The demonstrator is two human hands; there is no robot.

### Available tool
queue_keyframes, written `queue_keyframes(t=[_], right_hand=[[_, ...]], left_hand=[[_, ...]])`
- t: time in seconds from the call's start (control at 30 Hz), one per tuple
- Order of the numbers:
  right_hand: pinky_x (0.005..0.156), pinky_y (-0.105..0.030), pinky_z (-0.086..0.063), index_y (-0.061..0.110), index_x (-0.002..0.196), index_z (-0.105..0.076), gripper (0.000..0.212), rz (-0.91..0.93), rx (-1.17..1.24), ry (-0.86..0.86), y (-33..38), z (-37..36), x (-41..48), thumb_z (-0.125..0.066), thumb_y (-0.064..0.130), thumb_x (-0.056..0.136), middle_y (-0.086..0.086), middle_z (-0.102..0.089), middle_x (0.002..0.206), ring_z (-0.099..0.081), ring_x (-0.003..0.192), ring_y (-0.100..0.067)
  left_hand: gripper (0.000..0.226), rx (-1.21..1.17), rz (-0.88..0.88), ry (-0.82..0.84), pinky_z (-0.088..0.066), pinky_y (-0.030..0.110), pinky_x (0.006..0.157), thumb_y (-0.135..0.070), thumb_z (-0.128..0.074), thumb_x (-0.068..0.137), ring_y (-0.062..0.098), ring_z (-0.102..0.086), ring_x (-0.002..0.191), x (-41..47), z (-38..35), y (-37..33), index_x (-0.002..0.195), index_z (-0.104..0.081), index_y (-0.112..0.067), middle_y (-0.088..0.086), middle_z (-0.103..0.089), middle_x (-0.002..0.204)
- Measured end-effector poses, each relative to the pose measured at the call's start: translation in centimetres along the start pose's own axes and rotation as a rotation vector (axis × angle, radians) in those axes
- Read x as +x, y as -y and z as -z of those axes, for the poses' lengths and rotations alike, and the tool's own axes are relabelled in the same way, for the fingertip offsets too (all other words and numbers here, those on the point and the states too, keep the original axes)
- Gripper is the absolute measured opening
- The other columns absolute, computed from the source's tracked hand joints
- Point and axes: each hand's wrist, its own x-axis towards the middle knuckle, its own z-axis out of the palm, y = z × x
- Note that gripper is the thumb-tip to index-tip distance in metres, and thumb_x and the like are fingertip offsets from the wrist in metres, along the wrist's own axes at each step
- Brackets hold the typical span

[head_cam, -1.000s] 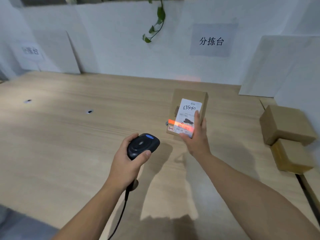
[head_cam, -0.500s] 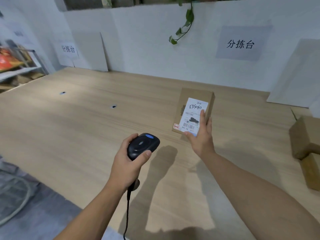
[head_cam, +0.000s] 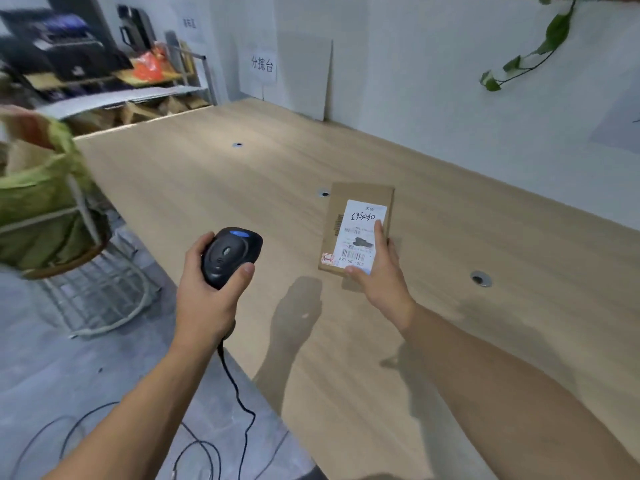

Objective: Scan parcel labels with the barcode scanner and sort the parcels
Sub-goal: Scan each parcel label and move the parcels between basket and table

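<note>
- One parcel (head_cam: 329, 244) is seen: a small flat cardboard box, held up over the table (head_cam: 485, 220) a little right of centre, with its one white label (head_cam: 358, 223) turned toward the camera
- The parcel is gripped by the right hand (head_cam: 381, 282) at its near right corner, the thumb laid on the label face and the fingers wrapped behind the right edge
- Whether the parcel's lower edge touches the tabletop cannot be told
- One barcode scanner (head_cam: 230, 254) is held by the left hand (head_cam: 204, 299) to the left of the parcel and apart from it; the fingers are curled round its body and the thumb is pressed on its near side
- One black cable (head_cam: 239, 396) is seen running from the scanner down toward the floor
- The parcel is judged light, since it is carried at one corner by a single hand, and stiff enough to keep its shape; plain cardboard should not slip
- It is best taken by the edges or the bare cardboard, so that the barcode near the label's lower end is left uncovered
- Three round holes are counted in the table, and one basket (head_cam: 52, 216) lined in green stands on the floor at the left
</note>
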Motion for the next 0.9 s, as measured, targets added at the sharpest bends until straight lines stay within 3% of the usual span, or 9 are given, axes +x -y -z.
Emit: queue_keyframes(t=[0.07, 0.2, 0.37, 0.57, 0.8, 0.9], right_hand=[[0.111, -0.034, -0.037, 0.051, 0.156, 0.0, 0.105, 0.035, -0.002, 0.07, 2.2, -3.8, 1.5, -0.074, 0.021, 0.089, -0.007, -0.02, 0.158, -0.029, 0.146, -0.018], [0.098, -0.024, -0.036, 0.046, 0.157, -0.001, 0.103, 0.1, -0.001, 0.178, 7.2, -12.0, 4.4, -0.073, 0.017, 0.09, 0.002, -0.028, 0.147, -0.038, 0.13, -0.01], [0.097, -0.024, -0.035, 0.045, 0.157, 0.001, 0.103, 0.177, -0.016, 0.269, 14.1, -22.8, 7.9, -0.073, 0.02, 0.09, 0.002, -0.026, 0.151, -0.037, 0.13, -0.009], [0.093, -0.015, -0.03, 0.039, 0.159, 0.0, 0.103, 0.272, -0.002, 0.376, 21.6, -34.0, 9.3, -0.074, 0.017, 0.09, -0.003, -0.027, 0.152, -0.036, 0.136, -0.015], [0.11, -0.029, -0.033, 0.037, 0.159, 0.001, 0.106, 0.36, -0.024, 0.475, 28.0, -43.0, 10.8, -0.076, 0.018, 0.089, -0.01, -0.025, 0.155, -0.034, 0.142, -0.024], [0.107, -0.027, -0.033, 0.035, 0.159, 0.001, 0.106, 0.414, -0.007, 0.505, 30.9, -47.1, 11.9, -0.076, 0.017, 0.088, -0.009, -0.027, 0.153, -0.035, 0.14, -0.023]], left_hand=[[0.077, 0.032, -0.004, -0.057, -0.044, 0.014, 0.088, -0.042, -0.072, 0.074, -0.021, -0.056, 0.1, 2.0, 3.1, 0.8, 0.144, -0.044, -0.029, -0.018, -0.058, 0.122], [0.075, 0.057, -0.002, -0.189, -0.047, 0.021, 0.093, -0.043, -0.074, 0.075, -0.004, -0.061, 0.108, 6.1, 9.6, 2.9, 0.143, -0.044, -0.03, -0.014, -0.059, 0.126], [0.072, 0.075, -0.028, -0.332, -0.043, 0.002, 0.08, -0.039, -0.072, 0.075, -0.018, -0.057, 0.1, 11.1, 18.5, 4.9, 0.14, -0.045, -0.026, -0.02, -0.058, 0.119], [0.074, 0.108, -0.066, -0.474, -0.042, 0.001, 0.079, -0.038, -0.074, 0.075, -0.02, -0.058, 0.098, 15.5, 28.4, 6.3, 0.142, -0.046, -0.022, -0.017, -0.06, 0.118], [0.065, 0.153, -0.049, -0.616, -0.042, 0.001, 0.081, -0.017, -0.078, 0.087, -0.022, -0.056, 0.095, 18.2, 35.7, 8.1, 0.143, -0.045, -0.018, -0.003, -0.06, 0.124], [0.068, 0.163, -0.031, -0.687, -0.043, 0.001, 0.081, -0.024, -0.08, 0.084, -0.02, -0.057, 0.097, 19.6, 38.5, 9.4, 0.142, -0.045, -0.023, -0.008, -0.061, 0.122]])
